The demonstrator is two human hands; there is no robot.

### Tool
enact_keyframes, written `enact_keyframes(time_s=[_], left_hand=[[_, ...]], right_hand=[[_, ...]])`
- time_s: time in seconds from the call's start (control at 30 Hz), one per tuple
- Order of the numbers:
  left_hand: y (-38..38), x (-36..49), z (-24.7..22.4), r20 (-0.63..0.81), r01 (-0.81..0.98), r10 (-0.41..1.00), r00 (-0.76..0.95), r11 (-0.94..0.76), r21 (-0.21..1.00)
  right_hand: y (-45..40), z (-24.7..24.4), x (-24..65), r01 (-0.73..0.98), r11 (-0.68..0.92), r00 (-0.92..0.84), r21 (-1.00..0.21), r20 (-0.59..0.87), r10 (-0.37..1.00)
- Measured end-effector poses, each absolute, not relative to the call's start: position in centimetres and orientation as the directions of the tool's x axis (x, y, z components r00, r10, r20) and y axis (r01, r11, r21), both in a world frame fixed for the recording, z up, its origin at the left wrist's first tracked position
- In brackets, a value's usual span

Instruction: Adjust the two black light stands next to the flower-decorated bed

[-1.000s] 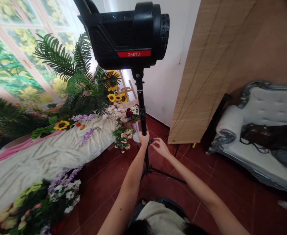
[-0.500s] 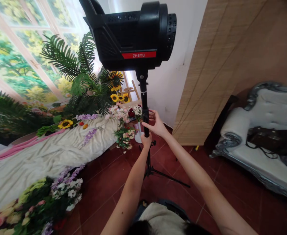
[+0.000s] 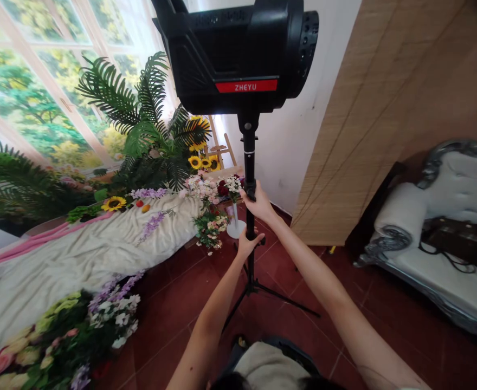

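While the light (image 3: 238,59) is sitting on top of the stand (image 3: 250,268), both hands are holding the pole (image 3: 249,162) below it. The right hand (image 3: 259,205) is gripping the collar (image 3: 250,187) in a narrow hold. The left hand (image 3: 247,245) is wrapping around the pole lower down, near the side knob (image 3: 262,241); whether the thumb is touching that knob cannot be told. The pole is standing roughly upright, and the legs (image 3: 297,305) are spreading over the red tile floor (image 3: 177,303). The light is showing a red label (image 3: 246,86) marked "ZHEYU", and its upper part is running out of view.

To the left, pale cloth (image 3: 100,249) is lying beneath purple flowers (image 3: 152,226), and palm leaves (image 3: 114,103) are rising before the window (image 3: 31,92). To the right, a blind (image 3: 332,141) is hanging near the white sofa (image 3: 401,206), where a dark bag (image 3: 450,233) is resting.
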State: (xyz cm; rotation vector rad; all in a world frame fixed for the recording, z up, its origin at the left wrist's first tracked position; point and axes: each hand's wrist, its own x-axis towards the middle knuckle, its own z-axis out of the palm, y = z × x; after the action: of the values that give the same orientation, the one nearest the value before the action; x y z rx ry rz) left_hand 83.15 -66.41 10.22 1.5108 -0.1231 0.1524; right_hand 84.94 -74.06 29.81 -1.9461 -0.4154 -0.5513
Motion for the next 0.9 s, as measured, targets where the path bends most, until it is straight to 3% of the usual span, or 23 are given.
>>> enact_keyframes(time_s=[0.17, 0.3, 0.47, 0.9], left_hand=[[-65.8, 82.8, 7.9, 0.099, -0.099, 0.012, 0.995, 0.024, 0.995], [-65.6, 83.8, 6.6, 0.151, -0.146, -0.056, 0.987, 0.085, 0.986], [-65.5, 84.7, 4.7, 0.212, -0.205, -0.039, 0.977, 0.135, 0.969], [-66.2, 84.9, 4.2, 0.202, -0.205, 0.034, 0.979, 0.156, 0.966]], right_hand=[[-73.9, 27.4, 84.6, 0.52, -0.399, 0.835, -0.756, 0.549, 0.048], [-73.8, 22.2, 83.8, 0.43, -0.43, 0.885, -0.794, 0.466, 0.025], [-73.3, 17.0, 83.4, 0.315, -0.434, 0.938, -0.844, 0.346, 0.008], [-73.5, 14.7, 83.7, 0.366, -0.387, 0.918, -0.846, 0.397, 0.0]])
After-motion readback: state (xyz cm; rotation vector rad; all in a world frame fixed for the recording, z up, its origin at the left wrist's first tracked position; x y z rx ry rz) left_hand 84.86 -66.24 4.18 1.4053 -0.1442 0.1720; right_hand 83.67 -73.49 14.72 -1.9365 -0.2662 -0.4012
